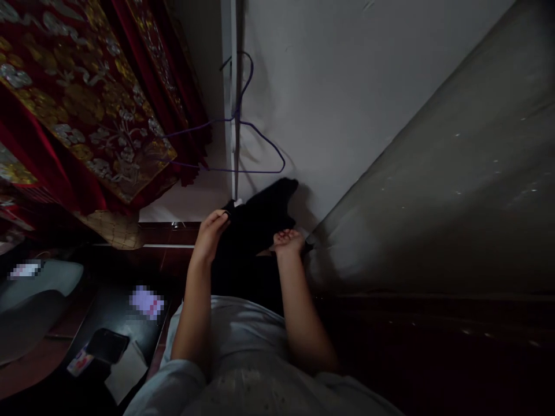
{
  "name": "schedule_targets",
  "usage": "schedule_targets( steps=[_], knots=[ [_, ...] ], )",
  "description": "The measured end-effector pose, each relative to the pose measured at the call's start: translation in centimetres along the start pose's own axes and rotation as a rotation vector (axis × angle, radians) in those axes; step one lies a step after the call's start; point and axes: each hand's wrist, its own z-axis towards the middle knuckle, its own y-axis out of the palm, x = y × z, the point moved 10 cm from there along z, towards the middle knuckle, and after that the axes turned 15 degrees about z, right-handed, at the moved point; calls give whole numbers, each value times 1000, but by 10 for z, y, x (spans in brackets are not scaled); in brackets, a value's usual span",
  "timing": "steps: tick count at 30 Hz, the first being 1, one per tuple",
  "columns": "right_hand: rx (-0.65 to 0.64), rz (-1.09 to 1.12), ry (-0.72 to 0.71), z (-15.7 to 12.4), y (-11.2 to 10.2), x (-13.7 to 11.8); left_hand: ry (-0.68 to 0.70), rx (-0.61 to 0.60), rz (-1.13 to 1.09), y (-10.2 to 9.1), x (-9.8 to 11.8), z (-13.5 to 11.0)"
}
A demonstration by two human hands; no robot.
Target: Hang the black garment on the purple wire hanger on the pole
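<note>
Head view: black cloth (260, 214) is between the hands, below the purple hanger (260, 171). The left hand (211, 229) pinches its left edge; the right hand (288, 241) curls at its right, hold unconfirmed. Risk: the narrow pinch could let it slip. Far corner points away, rightward; long axis indeterminable in shadow.

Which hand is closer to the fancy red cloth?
Left. The left hand is below and right of the red cloth in the picture; the right hand is farther right, across the black cloth.
</note>
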Motion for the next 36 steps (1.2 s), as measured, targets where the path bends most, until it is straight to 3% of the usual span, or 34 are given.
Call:
schedule_targets(
  steps=[3, 5, 7, 9, 11, 14, 16, 18, 20, 22, 24, 28, 30, 33, 36],
  knots=[
    [41, -32, -142, -5, 1, -18, 88, -40, 151, 17, 11, -6],
    [-27, -57, -185, -18, 18, -25, 165, -57, 272, 26, 22, -11],
    [-264, -171, -135, -38, 54, -22, 246, -67, 365, 33, 33, -15],
    [-589, -374, -16, -72, 91, -7, 330, -59, 428, 38, 46, -19],
    [-851, -555, 74, -109, 113, 8, 427, -26, 507, 42, 63, -20],
    [-1029, -720, 45, -144, 127, 14, 606, 27, 687, 54, 91, -17],
    [-1027, -888, -17, -150, 131, 14, 699, -33, 791, 67, 101, -10],
    [-962, -1052, -68, -148, 135, 7, 644, -230, 813, 78, 92, 3],
    [-927, -1111, -97, -146, 146, -8, 399, -431, 731, 77, 64, 18],
    [-959, -1120, -71, -148, 159, -24, 105, -515, 632, 63, 34, 26],
    [-976, -1165, -68, -148, 171, -41, -14, -570, 653, 51, 22, 24],
    [-936, -1123, -298, -139, 193, -85, 251, -630, 905, 41, 57, 12],
    [-912, -1011, -370, -131, 198, -100, 247, -648, 926, 35, 66, 5],
    [-868, -886, -467, -109, 204, -117, 114, -753, 905, 29, 49, -6],
    [-814, -777, -656, -85, 214, -140, 154, -730, 1029, 13, 29, -1]
  ],
)
